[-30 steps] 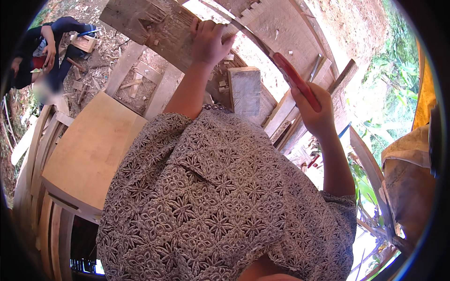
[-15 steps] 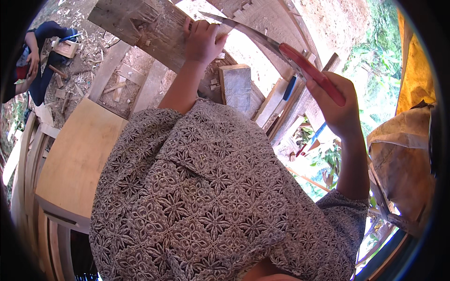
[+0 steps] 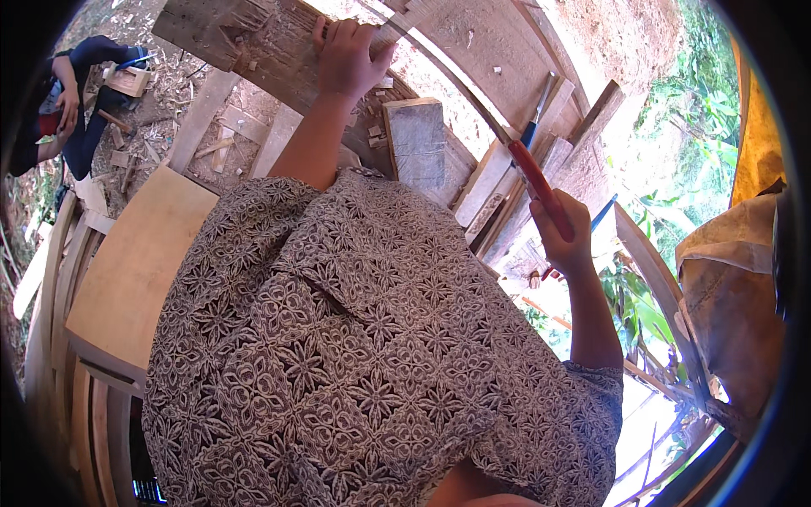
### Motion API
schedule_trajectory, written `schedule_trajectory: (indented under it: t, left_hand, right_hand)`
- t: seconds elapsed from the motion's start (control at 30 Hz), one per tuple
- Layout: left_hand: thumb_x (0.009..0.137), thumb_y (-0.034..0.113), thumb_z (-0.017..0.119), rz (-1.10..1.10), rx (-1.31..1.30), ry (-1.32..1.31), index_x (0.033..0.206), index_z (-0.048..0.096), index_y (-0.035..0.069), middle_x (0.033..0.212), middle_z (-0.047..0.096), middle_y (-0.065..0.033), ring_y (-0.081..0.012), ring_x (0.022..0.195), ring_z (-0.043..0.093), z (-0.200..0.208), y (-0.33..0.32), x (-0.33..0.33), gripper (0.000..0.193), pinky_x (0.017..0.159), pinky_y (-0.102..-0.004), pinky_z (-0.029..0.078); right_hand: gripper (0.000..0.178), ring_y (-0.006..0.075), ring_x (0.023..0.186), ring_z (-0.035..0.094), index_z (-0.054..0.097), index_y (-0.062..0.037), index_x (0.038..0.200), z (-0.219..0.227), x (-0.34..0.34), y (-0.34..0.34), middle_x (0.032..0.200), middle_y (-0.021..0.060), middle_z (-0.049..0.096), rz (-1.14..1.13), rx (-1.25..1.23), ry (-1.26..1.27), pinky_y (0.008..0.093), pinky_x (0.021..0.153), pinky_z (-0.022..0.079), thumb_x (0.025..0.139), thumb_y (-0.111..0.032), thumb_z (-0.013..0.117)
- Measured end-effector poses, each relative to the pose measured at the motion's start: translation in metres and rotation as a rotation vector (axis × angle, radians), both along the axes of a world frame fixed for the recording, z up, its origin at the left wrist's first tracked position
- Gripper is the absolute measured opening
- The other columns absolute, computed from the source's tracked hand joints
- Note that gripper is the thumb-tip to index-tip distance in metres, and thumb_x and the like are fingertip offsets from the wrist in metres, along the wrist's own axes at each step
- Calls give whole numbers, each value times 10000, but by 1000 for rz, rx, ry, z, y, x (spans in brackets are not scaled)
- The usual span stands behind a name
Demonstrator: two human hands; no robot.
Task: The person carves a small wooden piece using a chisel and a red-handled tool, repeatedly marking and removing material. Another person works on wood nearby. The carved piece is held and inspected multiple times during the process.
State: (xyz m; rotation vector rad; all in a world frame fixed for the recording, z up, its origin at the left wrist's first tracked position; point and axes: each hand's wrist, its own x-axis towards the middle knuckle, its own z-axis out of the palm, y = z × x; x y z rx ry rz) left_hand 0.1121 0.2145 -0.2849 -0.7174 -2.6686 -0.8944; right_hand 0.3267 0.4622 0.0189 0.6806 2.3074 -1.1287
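My right hand is closed round the red handle of a curved handsaw. The saw's narrow blade slants up to the far left, its far part beside a pale piece of wood. My left hand presses down next to the blade, its fingers bent over this pale piece and its thumb toward the saw. Beneath it lies a thick, rough, weathered board. A squared wood block stands close to my left forearm.
A blue-handled tool lies among wood strips to the right. At left is a smooth pale wooden panel. Another person's hand shows at far left, near a small wooden piece. Chips litter the ground. A yellow-orange tarp hangs at right.
My right hand has drawn back toward me and a little left with the saw, whose blade now lies lower beside the pale wood. My left hand stays on the wood.
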Motion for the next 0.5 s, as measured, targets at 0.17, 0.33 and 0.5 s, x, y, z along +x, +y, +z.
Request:
schedule_trajectory:
  t: [0.17, 0.33, 0.5]
  left_hand:
    - [775, 430, 829, -4, -31, -16, 942, 716, 153, 932, 640, -63, -274, 1002, 618, 4, -8, 1, 343, 1145, -552, 293]
    - [764, 429, 839, -14, -29, -27, 948, 715, 150, 949, 660, -76, -285, 1009, 628, 6, -6, -1, 356, 1118, -553, 322]
    - [768, 409, 833, 11, 29, 8, 942, 716, 149, 929, 646, -63, -283, 994, 622, 3, 0, -5, 334, 1125, -544, 325]
  right_hand:
    - [277, 219, 484, 511, 614, -30, 735, -40, -81, -49, 570, 98, 538, 191, 0, 218, 379, 512, 399, 938, -207, 681]
    - [251, 315, 567, 588, 691, -29, 811, -82, -148, -68, 638, 158, 614, 82, 57, 313, 436, 597, 476, 902, -262, 683]
    - [264, 173, 615, 558, 695, -31, 859, -76, -106, -39, 655, 89, 593, 73, 32, 137, 355, 596, 426, 940, -283, 704]
